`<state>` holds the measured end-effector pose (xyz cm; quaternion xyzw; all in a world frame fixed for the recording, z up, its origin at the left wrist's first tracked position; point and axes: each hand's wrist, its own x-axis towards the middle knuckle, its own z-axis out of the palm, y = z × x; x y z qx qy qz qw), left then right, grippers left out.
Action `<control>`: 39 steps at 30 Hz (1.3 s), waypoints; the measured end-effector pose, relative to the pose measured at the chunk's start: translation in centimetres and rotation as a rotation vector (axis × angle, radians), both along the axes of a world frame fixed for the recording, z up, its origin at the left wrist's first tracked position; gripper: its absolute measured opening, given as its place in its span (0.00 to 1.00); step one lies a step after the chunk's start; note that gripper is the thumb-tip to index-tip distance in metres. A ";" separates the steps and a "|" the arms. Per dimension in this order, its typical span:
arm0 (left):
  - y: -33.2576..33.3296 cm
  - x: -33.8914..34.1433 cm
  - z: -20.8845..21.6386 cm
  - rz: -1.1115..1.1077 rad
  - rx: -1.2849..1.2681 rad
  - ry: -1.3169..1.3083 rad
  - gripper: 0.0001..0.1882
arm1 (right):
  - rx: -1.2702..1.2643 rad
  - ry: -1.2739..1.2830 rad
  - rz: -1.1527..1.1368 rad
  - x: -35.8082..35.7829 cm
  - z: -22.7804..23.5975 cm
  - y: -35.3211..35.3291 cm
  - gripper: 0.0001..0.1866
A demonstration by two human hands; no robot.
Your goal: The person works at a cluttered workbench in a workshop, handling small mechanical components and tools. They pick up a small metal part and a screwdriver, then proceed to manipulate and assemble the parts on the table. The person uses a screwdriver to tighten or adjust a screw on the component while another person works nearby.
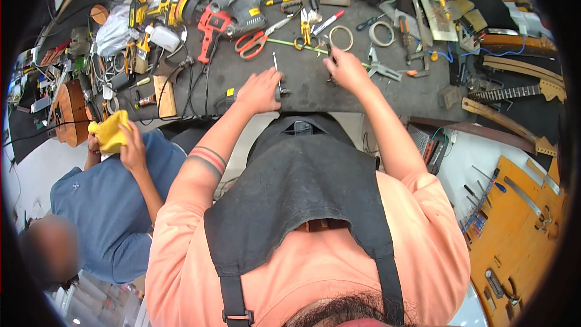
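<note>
Now | left hand (259,91): fingers curled by metal rod (275,61), hold unclear | right hand (348,69): pinching dark piece (332,58)

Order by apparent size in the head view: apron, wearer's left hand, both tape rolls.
1. Apron
2. Left hand
3. Left tape roll and right tape roll: too alike to rank

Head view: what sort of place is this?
Looks like a workshop, probably one where guitars are made or repaired. Signs: a fretted guitar neck at the right, a brown guitar body at the left, and a dark workbench crowded with hand and power tools.
</note>
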<state>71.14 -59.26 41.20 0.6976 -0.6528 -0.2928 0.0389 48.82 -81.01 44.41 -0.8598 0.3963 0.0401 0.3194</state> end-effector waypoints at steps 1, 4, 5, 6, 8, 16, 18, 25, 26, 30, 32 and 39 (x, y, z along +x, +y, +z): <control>0.1 0.0 0.3 -0.001 0.015 -0.003 0.38 | 0.149 -0.078 -0.061 -0.5 1.9 0.1 0.15; 0.1 -0.2 0.5 0.017 0.007 -0.021 0.38 | 0.568 -0.338 -0.249 -3.1 1.8 0.8 0.16; 0.1 -0.3 0.7 0.019 0.018 -0.026 0.38 | 0.505 -0.229 -0.196 -3.4 3.1 0.9 0.17; 0.0 -0.2 0.8 0.023 0.023 -0.034 0.38 | 0.439 -0.121 -0.144 -3.5 4.4 1.0 0.18; 0.1 -0.6 0.8 0.012 0.043 -0.030 0.38 | 0.530 -0.118 -0.199 -4.6 4.6 2.0 0.21; -0.1 -0.8 1.2 0.015 0.070 -0.059 0.39 | 0.716 -0.322 -0.203 -6.0 5.4 7.0 0.23; 0.3 -0.4 0.4 0.027 0.013 -0.053 0.40 | 0.639 -0.372 -0.147 -6.0 5.9 8.0 0.20; 0.2 -0.5 0.4 0.006 -0.017 -0.026 0.37 | 0.520 -0.413 -0.107 -4.7 5.5 12.1 0.17; 0.4 -0.3 0.1 0.007 -0.022 -0.022 0.37 | 0.519 -0.401 -0.093 -4.4 5.4 12.4 0.16; 0.6 -0.1 -0.2 0.003 -0.036 -0.007 0.36 | 0.521 -0.334 -0.046 -3.0 5.1 13.2 0.16; 0.5 -0.1 -0.2 0.002 -0.039 -0.002 0.36 | 0.494 -0.347 -0.020 -2.4 4.1 13.7 0.16; 0.5 0.1 -0.3 0.001 0.000 0.002 0.37 | 0.493 -0.291 -0.001 -0.7 2.8 14.5 0.16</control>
